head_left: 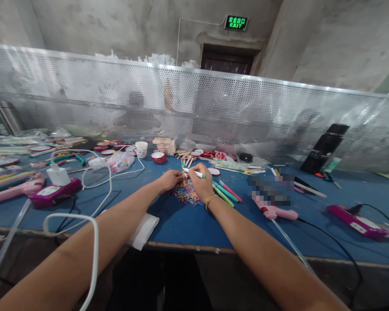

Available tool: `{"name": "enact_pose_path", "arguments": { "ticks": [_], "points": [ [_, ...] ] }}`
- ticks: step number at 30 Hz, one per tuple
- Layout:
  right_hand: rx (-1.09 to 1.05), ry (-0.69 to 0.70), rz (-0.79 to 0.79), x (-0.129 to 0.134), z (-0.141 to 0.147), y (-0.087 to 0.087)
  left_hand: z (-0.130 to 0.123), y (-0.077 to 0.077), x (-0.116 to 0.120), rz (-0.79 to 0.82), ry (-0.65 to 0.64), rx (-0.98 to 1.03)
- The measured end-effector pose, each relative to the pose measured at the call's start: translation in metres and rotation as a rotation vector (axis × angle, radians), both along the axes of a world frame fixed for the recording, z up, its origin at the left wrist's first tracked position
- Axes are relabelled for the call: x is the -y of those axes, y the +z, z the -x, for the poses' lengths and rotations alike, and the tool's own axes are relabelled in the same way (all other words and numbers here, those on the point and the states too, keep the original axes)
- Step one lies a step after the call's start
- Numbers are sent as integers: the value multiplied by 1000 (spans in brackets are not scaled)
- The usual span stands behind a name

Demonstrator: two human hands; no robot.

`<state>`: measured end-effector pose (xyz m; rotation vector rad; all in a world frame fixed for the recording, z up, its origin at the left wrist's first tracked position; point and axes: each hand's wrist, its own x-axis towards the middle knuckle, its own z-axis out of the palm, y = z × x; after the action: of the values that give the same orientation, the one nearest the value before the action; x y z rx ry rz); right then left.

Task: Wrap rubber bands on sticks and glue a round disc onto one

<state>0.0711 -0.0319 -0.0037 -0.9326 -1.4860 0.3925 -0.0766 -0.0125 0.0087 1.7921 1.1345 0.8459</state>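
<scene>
Over the middle of the blue table point(181, 231) my two hands are close together. My right hand point(201, 185) is closed around a white marker with a green end point(199, 174), its tip pointing toward my left hand. My left hand point(171, 180) is pinched on a thin stick with coloured bands point(183, 164), which stands up from the fingers; its lower part is hidden. Under both hands lies a heap of small, colourful, thin loops point(186, 195). Beside my right wrist rest several markers: a light green one point(223, 198), a teal one and a red one point(230, 191).
Pink glue guns point(274, 211) and purple power strips point(358, 222) lie at both sides. A white cable point(95, 255) loops past my left forearm. Along the perforated metal divider point(194, 108) stand a paper cup point(141, 149), stacked wooden sticks point(164, 146) and red-and-white round pieces point(158, 157).
</scene>
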Motion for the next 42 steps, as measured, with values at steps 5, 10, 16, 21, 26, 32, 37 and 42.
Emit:
{"name": "enact_pose_path", "arguments": {
  "ticks": [5, 10, 16, 21, 26, 32, 37, 42],
  "points": [
    [11, 0, -5, -3, -1, -3, 0, 2, 2, 5, 5, -6],
    [13, -7, 10, -3, -1, -3, 0, 3, 2, 6, 38, -2],
    [-1, -68, 2, -5, -2, -2, 3, -2, -2, 7, 33, 11],
    [11, -16, 1, -5, -1, -3, 4, -2, -2, -6, 6, 15],
    [9, -60, -18, -4, -1, -3, 4, -1, -2, 6, 33, 9],
    [-5, -6, 3, -6, 1, -5, 4, 1, 1, 25, 32, 34],
    [-3, -52, -6, -7, 0, -5, 4, 0, 0, 24, 21, 33],
    [36, -28, -48, -5, 2, -4, 4, 0, 0, 37, 28, 38]
  ]
}}
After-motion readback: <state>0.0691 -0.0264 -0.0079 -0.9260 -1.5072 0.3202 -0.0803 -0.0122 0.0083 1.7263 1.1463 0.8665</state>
